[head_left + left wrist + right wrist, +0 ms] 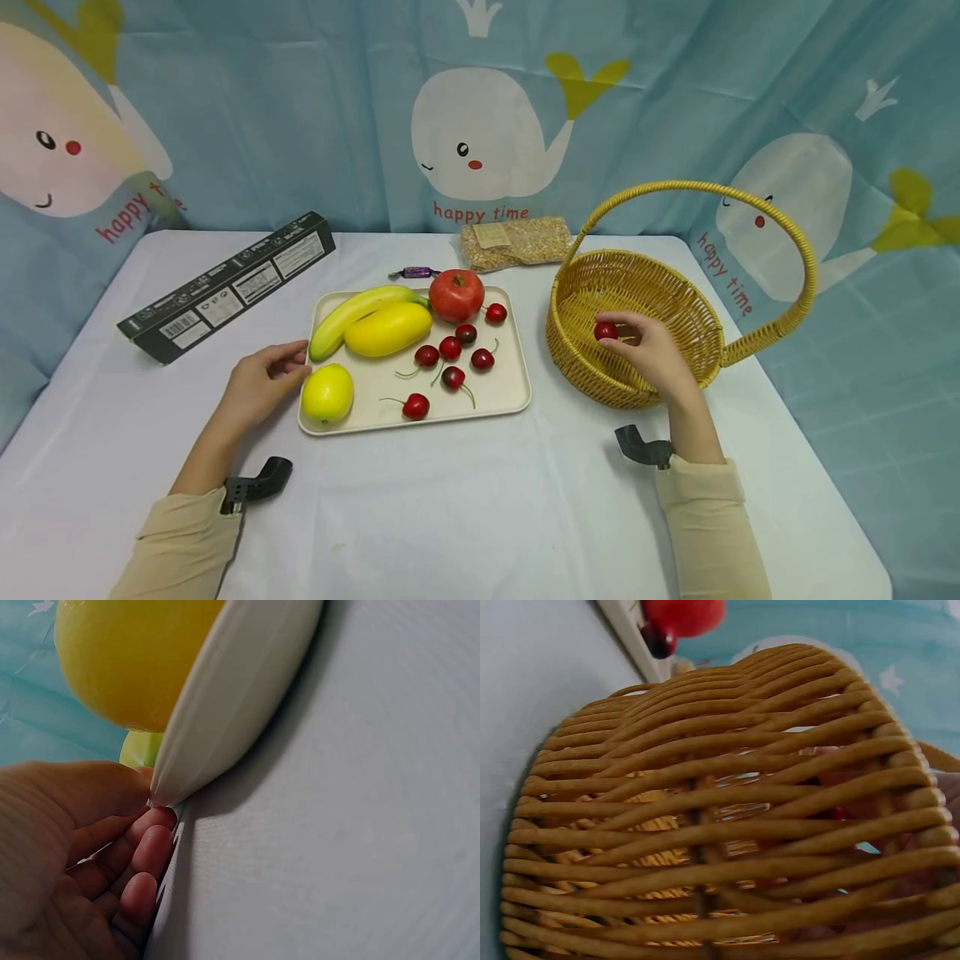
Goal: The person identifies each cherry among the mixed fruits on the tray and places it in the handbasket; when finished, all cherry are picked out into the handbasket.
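My right hand [651,350] pinches a red cherry [605,331] between thumb and fingers, inside the opening of the yellow woven basket [566,358]. In the right wrist view the basket's wall [705,802] mostly hides that hand. At the left, my left hand [258,385] pinches the rim of the cream tray [480,400]; its thumb and fingertips meet the tray edge [225,712] in the left wrist view. On the tray lie a lemon [327,393], a banana [360,315], a yellow mango-like fruit [388,329], a tomato [456,296] and several cherries [453,378].
A long dark box [232,287] lies slanted at the back left. Behind the tray are a small purple-wrapped candy [415,272] and a bag of kernels [517,242]. The basket's tall handle [697,185] arches over its right side. A whale-print curtain [330,108] hangs behind the white table [420,517].
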`<state>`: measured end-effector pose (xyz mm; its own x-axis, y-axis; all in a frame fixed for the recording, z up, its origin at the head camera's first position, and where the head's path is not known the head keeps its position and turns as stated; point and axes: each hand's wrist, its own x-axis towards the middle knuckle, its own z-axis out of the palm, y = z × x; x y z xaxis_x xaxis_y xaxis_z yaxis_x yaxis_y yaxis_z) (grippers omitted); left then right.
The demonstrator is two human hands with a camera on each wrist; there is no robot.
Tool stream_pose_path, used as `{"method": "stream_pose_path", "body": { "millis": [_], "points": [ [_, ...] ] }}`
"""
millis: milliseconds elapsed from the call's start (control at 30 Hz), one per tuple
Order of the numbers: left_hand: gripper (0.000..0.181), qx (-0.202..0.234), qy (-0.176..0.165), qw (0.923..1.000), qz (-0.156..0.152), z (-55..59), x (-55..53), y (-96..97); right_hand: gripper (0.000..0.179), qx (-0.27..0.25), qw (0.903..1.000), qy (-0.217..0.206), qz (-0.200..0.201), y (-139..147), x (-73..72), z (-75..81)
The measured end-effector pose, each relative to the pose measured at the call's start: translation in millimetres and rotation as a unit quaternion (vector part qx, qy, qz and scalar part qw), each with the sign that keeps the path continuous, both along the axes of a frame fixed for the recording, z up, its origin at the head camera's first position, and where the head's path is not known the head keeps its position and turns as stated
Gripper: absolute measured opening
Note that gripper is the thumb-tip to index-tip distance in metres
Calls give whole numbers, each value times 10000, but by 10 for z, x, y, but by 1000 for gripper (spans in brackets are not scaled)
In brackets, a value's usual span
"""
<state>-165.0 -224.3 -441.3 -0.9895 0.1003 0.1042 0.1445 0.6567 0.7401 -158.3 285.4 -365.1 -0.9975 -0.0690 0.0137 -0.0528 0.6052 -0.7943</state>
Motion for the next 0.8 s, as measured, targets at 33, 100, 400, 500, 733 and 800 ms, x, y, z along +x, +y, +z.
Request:
{"method": "stream_pose_path", "body": {
  "millis": [33,100,400,500,733,800],
  "points": [
    [43,1,11,10000,4,0,1,1,37,64,10000,-52,54,7,-9,-12],
    [42,-3,25,10000,7,-3,1,1,36,196,9996,-163,129,13,-22,-32],
    [44,-12,-47,10000,46,8,11,1,37,205,9984,-433,287,1,-41,-47],
    [45,-14,-77,9999,80,1,16,-4,40,128,9984,-372,399,3,-44,-49],
    [46,-6,-131,9999,28,-3,8,-6,44,125,9991,-97,400,8,-15,-23],
    [45,-11,-130,9999,2,3,-4,-7,43,82,9993,-13,369,-3,2,3]
  ]
}}
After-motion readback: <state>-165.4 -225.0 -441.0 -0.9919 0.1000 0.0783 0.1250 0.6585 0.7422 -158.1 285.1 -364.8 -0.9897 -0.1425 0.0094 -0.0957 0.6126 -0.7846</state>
